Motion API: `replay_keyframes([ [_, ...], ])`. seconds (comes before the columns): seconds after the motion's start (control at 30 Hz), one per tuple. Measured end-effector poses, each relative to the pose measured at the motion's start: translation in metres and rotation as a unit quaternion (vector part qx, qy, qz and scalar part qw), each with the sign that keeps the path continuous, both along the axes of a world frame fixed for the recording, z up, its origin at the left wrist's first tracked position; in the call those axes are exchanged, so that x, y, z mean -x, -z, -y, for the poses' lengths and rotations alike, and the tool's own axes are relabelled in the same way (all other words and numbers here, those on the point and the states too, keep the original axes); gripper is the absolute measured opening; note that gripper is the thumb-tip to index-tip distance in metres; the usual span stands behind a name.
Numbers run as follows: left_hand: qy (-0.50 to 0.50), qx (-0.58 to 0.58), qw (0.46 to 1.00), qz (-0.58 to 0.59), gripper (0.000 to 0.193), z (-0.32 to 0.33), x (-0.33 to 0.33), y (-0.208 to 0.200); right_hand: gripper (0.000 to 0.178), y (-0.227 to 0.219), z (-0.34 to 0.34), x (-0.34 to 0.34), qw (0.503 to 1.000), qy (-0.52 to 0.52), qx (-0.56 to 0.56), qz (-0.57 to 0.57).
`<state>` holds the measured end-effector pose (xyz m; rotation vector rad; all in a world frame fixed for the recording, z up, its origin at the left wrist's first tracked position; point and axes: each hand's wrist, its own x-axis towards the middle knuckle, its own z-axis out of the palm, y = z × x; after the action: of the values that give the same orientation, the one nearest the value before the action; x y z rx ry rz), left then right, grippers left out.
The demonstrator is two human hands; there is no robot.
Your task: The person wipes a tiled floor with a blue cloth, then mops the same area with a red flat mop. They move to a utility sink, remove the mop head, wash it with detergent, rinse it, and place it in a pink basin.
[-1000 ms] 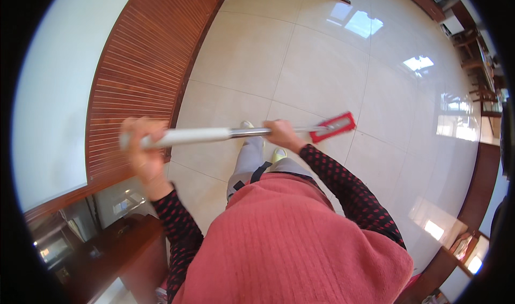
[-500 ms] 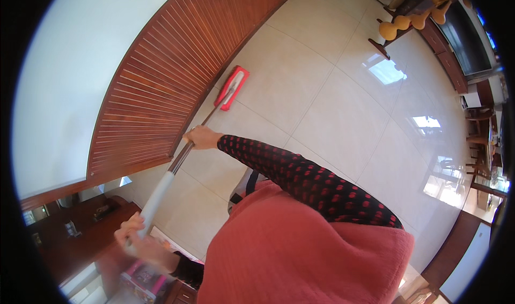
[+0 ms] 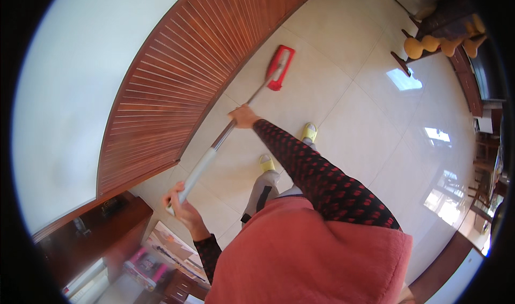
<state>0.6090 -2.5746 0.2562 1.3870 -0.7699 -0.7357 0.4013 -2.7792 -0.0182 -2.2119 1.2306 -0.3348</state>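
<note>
Both my hands are on a flat mop [image 3: 200, 167] with a long pale handle and a metal shaft. My left hand [image 3: 183, 207] is closed around the handle's upper end. Farther down, my right hand [image 3: 245, 116] grips the metal shaft, its arm stretched across in a black sleeve with red spots. The red mop head [image 3: 286, 68] lies flat on the tiled floor [image 3: 338, 138], a little way out from the wooden wall panelling. My palms and the shaft hide part of my fingers.
Ribbed brown panelling [image 3: 166, 84] runs along the left under a white wall. My feet in yellow slippers [image 3: 266, 163] stand on the shiny tiles. A dark wooden stand with yellow gourds [image 3: 413, 47] is at the far right. A brown cabinet [image 3: 102, 234] stands at the lower left.
The mop head has moved right and farther away, off the panelling's base. Both hands have shifted right with the mop, the left one also upward. My slippered feet have come into view.
</note>
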Motion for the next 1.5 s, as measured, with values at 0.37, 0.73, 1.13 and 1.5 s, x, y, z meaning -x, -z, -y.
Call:
replay_keyframes([
  [0.37,0.372,-0.038,0.928,-0.005,0.011,0.182,0.24,-0.044,0.019,-0.023,-0.083,0.303,0.915,0.398,0.036,0.058],
  [0.73,0.556,-0.178,0.804,-0.117,0.017,0.19,0.472,0.022,0.035,-0.008,-0.233,0.515,0.855,0.433,-0.282,-0.034],
  [1.13,0.245,0.074,0.966,0.018,0.012,0.231,0.249,-0.145,0.017,-0.147,0.007,0.324,0.983,0.162,-0.035,0.083],
  [1.5,0.11,0.093,0.983,0.115,0.013,0.221,0.233,-0.098,0.013,-0.089,0.21,0.206,0.997,-0.01,0.02,0.08],
])
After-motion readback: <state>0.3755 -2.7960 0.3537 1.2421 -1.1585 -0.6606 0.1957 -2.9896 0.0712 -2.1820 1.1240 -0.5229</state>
